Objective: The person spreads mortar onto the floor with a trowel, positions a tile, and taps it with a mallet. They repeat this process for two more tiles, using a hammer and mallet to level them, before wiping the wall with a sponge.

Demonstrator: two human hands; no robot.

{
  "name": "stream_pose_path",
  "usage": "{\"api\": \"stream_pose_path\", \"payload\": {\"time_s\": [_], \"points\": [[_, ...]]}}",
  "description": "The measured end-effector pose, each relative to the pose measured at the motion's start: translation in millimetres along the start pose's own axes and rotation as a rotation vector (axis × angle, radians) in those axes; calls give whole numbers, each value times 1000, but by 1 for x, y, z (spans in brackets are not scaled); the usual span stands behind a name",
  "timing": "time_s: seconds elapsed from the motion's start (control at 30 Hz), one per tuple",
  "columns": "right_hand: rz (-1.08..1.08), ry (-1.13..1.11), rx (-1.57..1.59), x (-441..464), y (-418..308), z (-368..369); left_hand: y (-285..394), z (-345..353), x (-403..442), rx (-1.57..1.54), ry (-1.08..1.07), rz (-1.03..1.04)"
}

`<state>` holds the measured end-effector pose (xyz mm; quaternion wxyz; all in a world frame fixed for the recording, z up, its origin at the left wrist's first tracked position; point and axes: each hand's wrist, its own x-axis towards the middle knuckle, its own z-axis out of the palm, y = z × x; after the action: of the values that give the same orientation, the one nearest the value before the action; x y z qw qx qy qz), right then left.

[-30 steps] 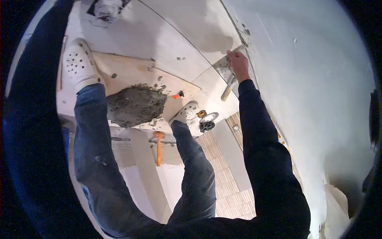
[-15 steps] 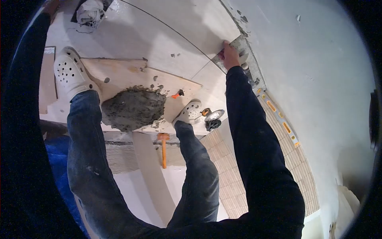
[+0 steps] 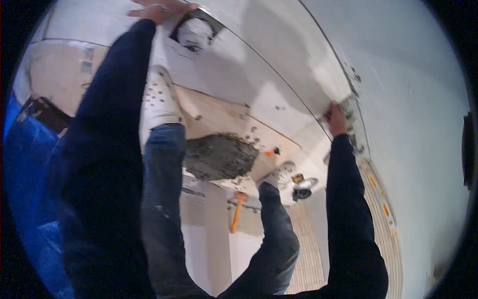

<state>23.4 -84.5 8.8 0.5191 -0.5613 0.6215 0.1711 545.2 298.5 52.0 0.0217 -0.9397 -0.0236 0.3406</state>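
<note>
My left hand [image 3: 162, 9] lies with its fingers spread on the pale slab [image 3: 249, 45] at the top, beside a dark square cutout [image 3: 216, 26] with a crumpled white bundle [image 3: 195, 36] in it. At the slab's far right corner is my right hand [image 3: 336, 121], its fingers bent at the edge by the mortar-smeared strip [image 3: 352, 112] along the wall. Whatever those fingers hold is too small to make out. A heap of grey mortar [image 3: 221, 155] sits on a board [image 3: 209, 109] between my feet.
An orange mallet [image 3: 239, 212] lies below the board. A small orange tool [image 3: 272, 152], a tape measure [image 3: 298, 178] and a round shiny item [image 3: 307, 183] are near my right shoe [image 3: 284, 172]. A spirit level [image 3: 379, 197] rests along the wall [image 3: 413, 124]. Blue sheeting [image 3: 30, 164] is at left.
My left hand has come into view onto the slab near the cutout. The view has shifted, so the scene sits further right and lower. My right hand stays at the slab's corner.
</note>
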Motion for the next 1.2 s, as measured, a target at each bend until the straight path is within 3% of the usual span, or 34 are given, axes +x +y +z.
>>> {"api": "stream_pose_path", "payload": {"time_s": [0.03,0.1,0.27,0.33,0.4,0.53,0.6,0.67,0.77,0.83,0.9,0.93,0.97,1.0,1.03,1.07,1.1,1.17,1.2], "points": [[-78,20,-77,3,5,0,0,-2,-1,28,1,15],[94,36,128,-9,-12,10,3,-6,-3,55,-4,40],[98,32,75,-11,-20,11,4,-12,-10,37,-43,26],[96,38,63,-9,-17,8,4,-23,-18,-3,-46,-22],[120,83,161,-7,-15,11,9,-40,-29,-262,-161,-135],[129,114,127,-1,-7,8,4,-30,-32,-284,-124,-140],[7,88,-59,16,10,-4,-3,-8,-18,-314,67,-94],[-358,91,-567,61,51,-36,1,-20,-25,-284,84,-84],[90,90,2,13,2,1,-20,-3,2,-134,23,-14],[160,96,69,7,-5,3,-33,-4,25,69,-90,154],[100,109,-60,9,-4,3,-49,4,39,147,-112,257],[31,115,-174,13,-6,1,-73,34,78,-43,-112,294],[-118,111,-525,18,-5,-5,-92,49,98,-235,-116,331],[-337,122,-1471,11,-15,1,-107,34,80,-243,-115,329],[-422,197,-1749,1,-22,11,-121,7,46,-432,-142,364],[-444,287,-1784,-14,-29,22,-136,4,21,-444,18,332],[-431,393,-1615,-31,-34,34,-152,1,-4,-454,178,296],[-461,588,-1239,-69,-47,61,-198,25,-58,-514,188,232],[-364,506,-1114,-111,-81,79,-221,36,-89,-573,155,205]]}}
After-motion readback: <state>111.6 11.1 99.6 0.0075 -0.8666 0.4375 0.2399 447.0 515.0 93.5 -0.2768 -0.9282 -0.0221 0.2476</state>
